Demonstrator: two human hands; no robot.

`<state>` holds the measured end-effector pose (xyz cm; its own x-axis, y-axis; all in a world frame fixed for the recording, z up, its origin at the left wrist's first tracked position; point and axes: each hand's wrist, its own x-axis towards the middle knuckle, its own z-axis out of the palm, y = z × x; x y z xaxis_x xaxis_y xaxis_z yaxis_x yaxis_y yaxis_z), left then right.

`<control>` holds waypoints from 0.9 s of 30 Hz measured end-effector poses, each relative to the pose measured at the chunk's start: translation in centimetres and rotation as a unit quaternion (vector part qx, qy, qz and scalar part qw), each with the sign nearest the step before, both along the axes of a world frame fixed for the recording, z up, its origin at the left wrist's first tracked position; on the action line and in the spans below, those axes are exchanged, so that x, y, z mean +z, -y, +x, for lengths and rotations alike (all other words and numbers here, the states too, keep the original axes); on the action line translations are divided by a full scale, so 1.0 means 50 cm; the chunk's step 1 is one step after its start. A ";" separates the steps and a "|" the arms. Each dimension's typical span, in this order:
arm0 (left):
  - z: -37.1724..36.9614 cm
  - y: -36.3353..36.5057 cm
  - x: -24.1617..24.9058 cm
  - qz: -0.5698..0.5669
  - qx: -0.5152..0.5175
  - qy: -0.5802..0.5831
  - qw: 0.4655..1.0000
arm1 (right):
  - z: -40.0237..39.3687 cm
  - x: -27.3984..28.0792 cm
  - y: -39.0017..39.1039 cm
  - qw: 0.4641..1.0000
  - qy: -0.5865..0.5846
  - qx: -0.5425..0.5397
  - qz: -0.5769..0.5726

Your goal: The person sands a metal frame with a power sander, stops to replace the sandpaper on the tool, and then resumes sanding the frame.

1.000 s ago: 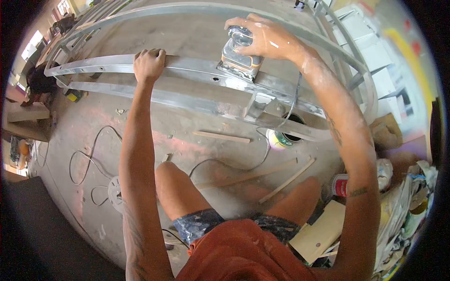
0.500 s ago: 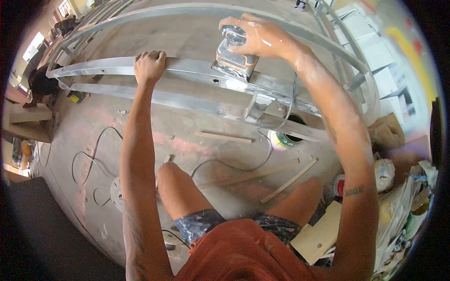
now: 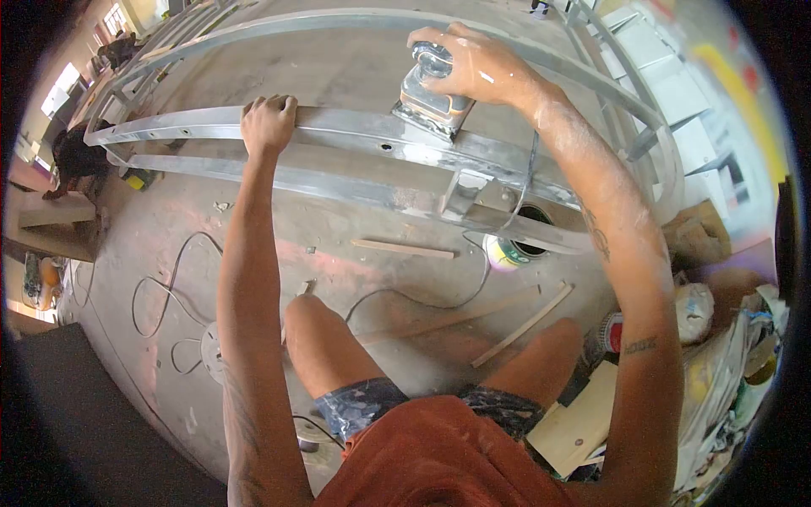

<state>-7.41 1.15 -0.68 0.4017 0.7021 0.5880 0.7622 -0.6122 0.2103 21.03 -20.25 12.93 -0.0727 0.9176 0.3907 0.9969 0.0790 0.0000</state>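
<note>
My right hand grips the top of an electric sander, fingers wrapped round its rounded head. The sander's flat base rests on the upper face of a long grey metal frame, beside a whitish patch and a small dark hole. Farther left, my left hand is closed over the same frame bar, its fingers curled across the top edge. A cord hangs down below my right forearm, past the frame. White dust marks my right hand and forearm.
Below the frame stands an open paint can. Wooden strips and a looping cable lie on the concrete floor. Plastic sheeting and scraps are heaped at right. A dark-clothed person is at far left.
My right hand and the sander have shifted slightly right along the frame bar. My left hand stays at the same spot on the bar.
</note>
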 end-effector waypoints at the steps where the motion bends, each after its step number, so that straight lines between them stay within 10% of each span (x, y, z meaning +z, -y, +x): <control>1: 0.001 -0.002 -0.002 0.010 0.000 0.007 1.000 | 0.009 -0.003 -0.002 1.000 0.000 0.002 0.011; 27: 0.007 -0.013 -0.011 0.041 0.002 0.012 0.999 | 0.005 0.002 0.007 0.999 -0.033 -0.013 0.023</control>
